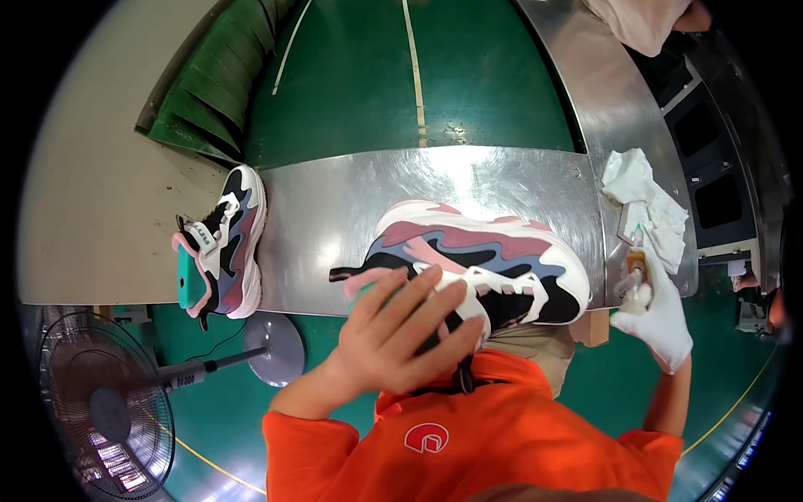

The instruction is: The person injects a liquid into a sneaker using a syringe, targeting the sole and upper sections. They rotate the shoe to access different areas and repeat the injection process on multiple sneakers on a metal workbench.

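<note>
A chunky sneaker (pixel 468 241) lies on its side on the metal table, its white sole turned away from me. It has mauve, blue, pink and black panels and white laces. My bare left hand (pixel 397 335) rests over the shoe's collar with its fingers stretched out. At the right, my right hand (pixel 659 322) wears a white glove. Its fingers curl around a small clear and amber bottle-like thing (pixel 636 266), partly covered by the glove. Crumpled white cloth (pixel 642 197) lies just beyond that hand.
A matching sneaker (pixel 227 247) with a teal insole sits at the table's left. Beyond the metal table top (pixel 318 217) runs a green conveyor belt (pixel 360 75), with green flaps (pixel 205 84) at its left. A fan (pixel 109 410) stands below left. Another person's sleeve (pixel 644 21) shows far right.
</note>
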`<state>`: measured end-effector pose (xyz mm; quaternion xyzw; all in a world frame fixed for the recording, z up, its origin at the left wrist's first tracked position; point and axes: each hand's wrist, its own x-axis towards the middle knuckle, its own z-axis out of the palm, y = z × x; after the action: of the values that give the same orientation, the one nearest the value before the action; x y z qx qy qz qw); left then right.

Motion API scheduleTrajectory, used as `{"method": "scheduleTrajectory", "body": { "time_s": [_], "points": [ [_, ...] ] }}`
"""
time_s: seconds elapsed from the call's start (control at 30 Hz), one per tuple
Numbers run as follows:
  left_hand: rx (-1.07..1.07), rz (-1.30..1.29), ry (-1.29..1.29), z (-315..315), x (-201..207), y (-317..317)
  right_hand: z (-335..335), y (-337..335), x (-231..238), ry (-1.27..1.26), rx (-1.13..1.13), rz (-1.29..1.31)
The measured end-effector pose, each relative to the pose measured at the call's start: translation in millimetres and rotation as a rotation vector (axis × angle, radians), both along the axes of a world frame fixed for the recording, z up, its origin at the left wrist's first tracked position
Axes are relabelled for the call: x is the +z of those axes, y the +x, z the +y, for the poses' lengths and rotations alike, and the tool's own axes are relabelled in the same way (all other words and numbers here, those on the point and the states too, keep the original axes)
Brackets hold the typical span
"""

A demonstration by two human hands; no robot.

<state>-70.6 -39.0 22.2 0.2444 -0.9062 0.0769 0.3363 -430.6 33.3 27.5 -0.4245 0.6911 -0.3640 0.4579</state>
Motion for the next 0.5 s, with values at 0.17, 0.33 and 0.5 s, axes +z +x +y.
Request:
{"method": "scheduleTrajectory", "body": {
  "time_s": [0.17, 0.33, 0.5],
  "points": [
    [-0.007, 0.008, 0.009, 2.9, -11.2, 8.1, -11.7, 9.7, 35.4, -0.109, 0.209, -0.21],
    [0.007, -0.031, 0.016, 8.3, -15.0, 11.9, -62.8, 42.6, 16.1, -0.115, 0.514, -0.758],
    [0.008, -0.047, -0.007, 4.6, -15.1, 14.8, -102.7, 72.6, 12.7, 0.052, 0.595, -0.883]
  ]
}}
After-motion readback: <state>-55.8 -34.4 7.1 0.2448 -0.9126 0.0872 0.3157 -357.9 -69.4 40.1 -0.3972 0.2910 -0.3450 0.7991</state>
